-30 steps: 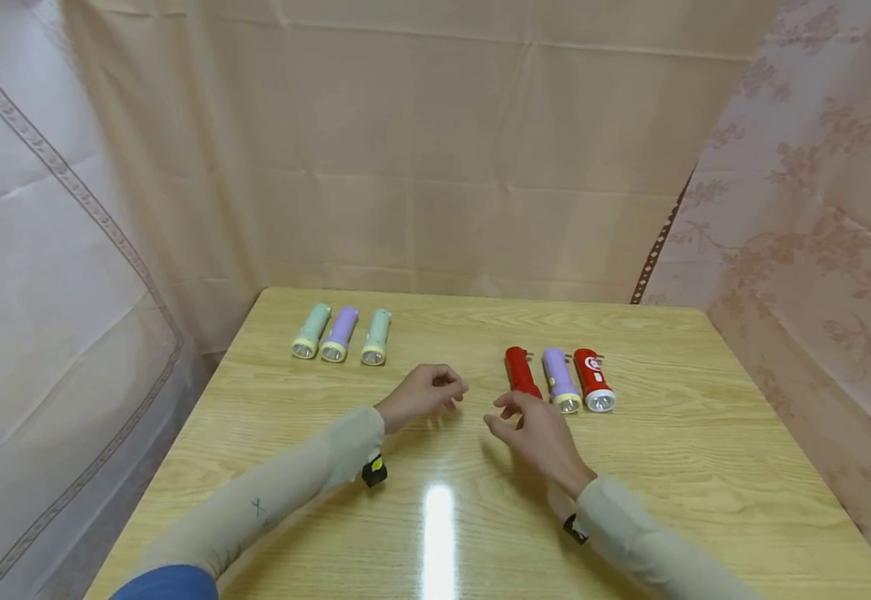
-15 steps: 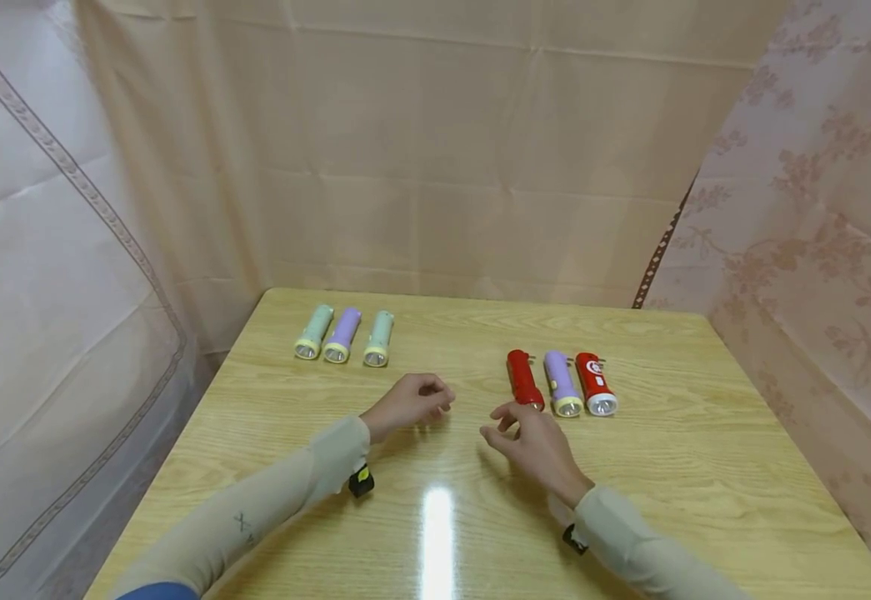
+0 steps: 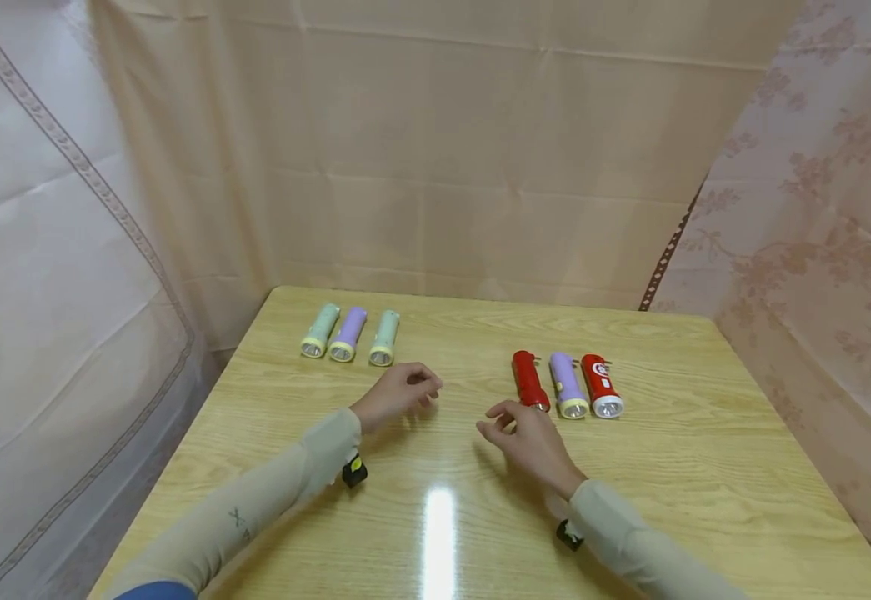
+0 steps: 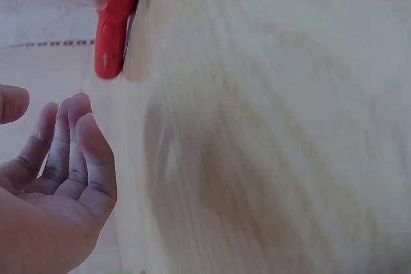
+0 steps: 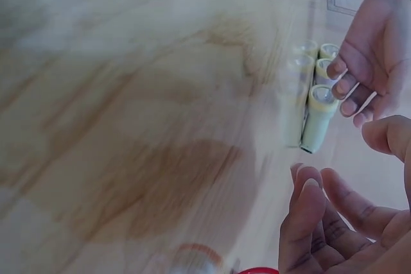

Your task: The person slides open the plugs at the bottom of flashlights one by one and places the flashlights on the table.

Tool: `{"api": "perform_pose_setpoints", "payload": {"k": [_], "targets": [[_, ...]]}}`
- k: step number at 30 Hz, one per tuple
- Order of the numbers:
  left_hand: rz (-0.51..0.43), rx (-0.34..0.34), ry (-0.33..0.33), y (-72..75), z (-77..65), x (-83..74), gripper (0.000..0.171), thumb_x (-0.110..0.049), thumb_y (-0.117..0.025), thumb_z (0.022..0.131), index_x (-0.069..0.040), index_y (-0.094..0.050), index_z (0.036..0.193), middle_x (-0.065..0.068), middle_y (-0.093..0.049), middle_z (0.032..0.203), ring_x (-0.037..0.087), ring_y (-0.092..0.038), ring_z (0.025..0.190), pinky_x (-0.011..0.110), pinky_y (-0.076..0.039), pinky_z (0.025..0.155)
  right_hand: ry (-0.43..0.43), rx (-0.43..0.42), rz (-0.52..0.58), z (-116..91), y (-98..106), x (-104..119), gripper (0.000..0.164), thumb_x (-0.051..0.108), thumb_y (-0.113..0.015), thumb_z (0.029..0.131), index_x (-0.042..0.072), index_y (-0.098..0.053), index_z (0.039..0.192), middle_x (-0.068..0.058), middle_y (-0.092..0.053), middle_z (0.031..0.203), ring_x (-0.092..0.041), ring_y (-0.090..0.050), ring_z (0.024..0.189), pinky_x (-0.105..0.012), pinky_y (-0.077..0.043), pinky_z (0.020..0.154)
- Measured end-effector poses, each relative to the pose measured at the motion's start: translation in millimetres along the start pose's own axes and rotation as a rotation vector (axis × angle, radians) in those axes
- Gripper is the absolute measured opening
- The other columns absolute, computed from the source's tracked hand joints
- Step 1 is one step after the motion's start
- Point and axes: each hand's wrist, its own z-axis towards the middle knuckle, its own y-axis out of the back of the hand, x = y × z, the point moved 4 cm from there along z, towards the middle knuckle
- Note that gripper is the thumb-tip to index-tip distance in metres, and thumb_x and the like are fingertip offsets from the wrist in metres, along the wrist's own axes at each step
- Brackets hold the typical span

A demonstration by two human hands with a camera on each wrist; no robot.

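My left hand [image 3: 396, 396] hovers over the middle of the table, loosely curled and holding nothing. Just beyond it lies a mint green flashlight [image 3: 384, 340], the rightmost of a row with a purple flashlight [image 3: 348, 335] and another mint flashlight [image 3: 321, 330]. My right hand [image 3: 536, 446], empty too with fingers bent loosely, is close in front of a plain red flashlight [image 3: 529, 379]. Right of that one lie a purple flashlight [image 3: 567, 383] and a red flashlight with a white head [image 3: 600, 385]. In the left wrist view, the red flashlight [image 4: 112, 36] appears beside the right hand's fingers.
The wooden table [image 3: 668, 500] has a bright light reflection [image 3: 438, 533] near its front. A beige curtain [image 3: 443, 167] hangs behind the table, with patterned cloths [image 3: 833, 250] at the sides. The flashlights' lenses face the person.
My left hand has shifted left, away from my right hand. The right hand has drawn back slightly, showing more of the red flashlight's head. The flashlights stay put; the head view has turned slightly left.
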Motion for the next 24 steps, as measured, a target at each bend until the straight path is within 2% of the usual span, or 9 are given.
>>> {"api": "perform_pose_setpoints", "payload": {"k": [5,13,19,22,24], "targets": [[0.008,-0.063,0.030,19.9,3.8,1.4,0.032,-0.029,-0.061,0.106,-0.001,-0.065,0.120,0.012,-0.069,0.109,0.030,-0.068,0.097,0.042,-0.059,0.081,-0.001,0.023,0.025,7,-6,5,0.027,0.039,-0.075,0.095,0.014,-0.074,0.107,0.006,-0.069,0.086,-0.011,-0.062,0.078,-0.031,-0.052,0.068],[-0.013,-0.172,0.052,49.2,21.5,-0.2,0.028,-0.027,-0.062,0.105,-0.003,-0.068,0.116,0.018,-0.071,0.110,0.034,-0.069,0.096,0.046,-0.058,0.083,0.035,0.025,0.067,23,-11,16,0.026,0.037,-0.074,0.096,0.015,-0.074,0.108,0.004,-0.072,0.089,-0.011,-0.066,0.078,-0.033,-0.054,0.069],[-0.016,-0.210,0.053,66.8,32.0,2.4,0.028,-0.025,-0.062,0.105,-0.001,-0.067,0.118,0.019,-0.070,0.108,0.038,-0.069,0.098,0.050,-0.057,0.085,0.031,0.031,0.058,35,-17,24,0.028,0.040,-0.073,0.096,0.014,-0.073,0.108,0.002,-0.072,0.091,-0.011,-0.064,0.077,-0.033,-0.053,0.069],[-0.038,-0.235,0.056,75.9,37.1,2.9,0.028,-0.023,-0.062,0.105,0.001,-0.066,0.117,0.022,-0.069,0.109,0.039,-0.068,0.096,0.046,-0.058,0.083,0.029,0.022,0.061,43,-21,28,0.025,0.039,-0.073,0.097,0.016,-0.074,0.107,0.004,-0.072,0.090,-0.012,-0.065,0.078,-0.034,-0.053,0.071],[-0.047,-0.263,0.060,82.0,39.6,2.7,0.029,-0.022,-0.062,0.104,0.004,-0.066,0.118,0.023,-0.069,0.108,0.034,-0.069,0.090,0.042,-0.058,0.077,0.034,0.027,0.074,47,-25,32,0.025,0.039,-0.072,0.097,0.016,-0.074,0.107,0.004,-0.072,0.089,-0.012,-0.065,0.078,-0.034,-0.053,0.071]]}}
